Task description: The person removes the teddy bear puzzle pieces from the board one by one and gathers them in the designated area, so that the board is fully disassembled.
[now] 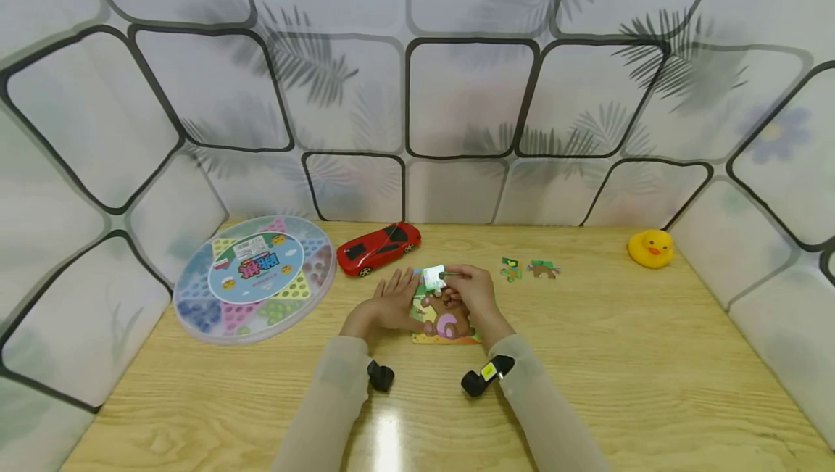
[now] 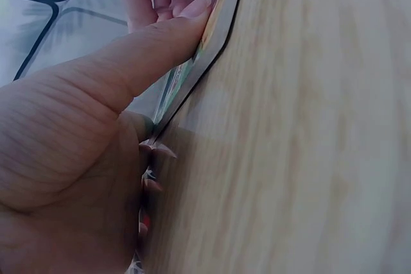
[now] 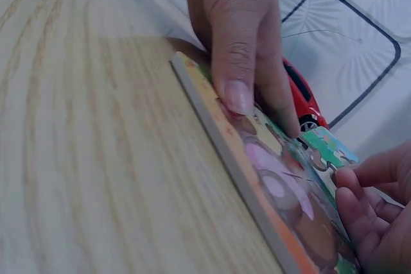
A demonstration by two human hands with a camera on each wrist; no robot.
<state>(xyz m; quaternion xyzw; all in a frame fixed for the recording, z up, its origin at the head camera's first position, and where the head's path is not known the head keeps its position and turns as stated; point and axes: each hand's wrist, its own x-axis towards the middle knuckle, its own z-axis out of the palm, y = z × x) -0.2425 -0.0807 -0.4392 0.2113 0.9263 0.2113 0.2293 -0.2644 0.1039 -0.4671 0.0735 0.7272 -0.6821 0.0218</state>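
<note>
A jigsaw puzzle board (image 1: 447,339) with a brown bear picture lies flat on the wooden table between the hands. My left hand (image 1: 390,305) rests along its left side, fingers extended; in the right wrist view its thumb (image 3: 239,94) touches the picture. With thumb and fingertips, my right hand (image 1: 475,294) pinches a puzzle piece (image 1: 433,278) at the board's upper part. Glare whitens that piece in the head view. From the right wrist, the piece (image 3: 326,149) looks tilted up, green and blue with brown. The right hand hides the board's upper right.
Two loose puzzle pieces, one green (image 1: 512,269) and one brown (image 1: 543,269), lie right of the board. Behind it stands a red toy car (image 1: 378,248). A round Chinese checkers board (image 1: 254,280) lies left; a yellow rubber duck (image 1: 650,249) sits far right. Patterned cloth walls (image 1: 457,189) enclose the table.
</note>
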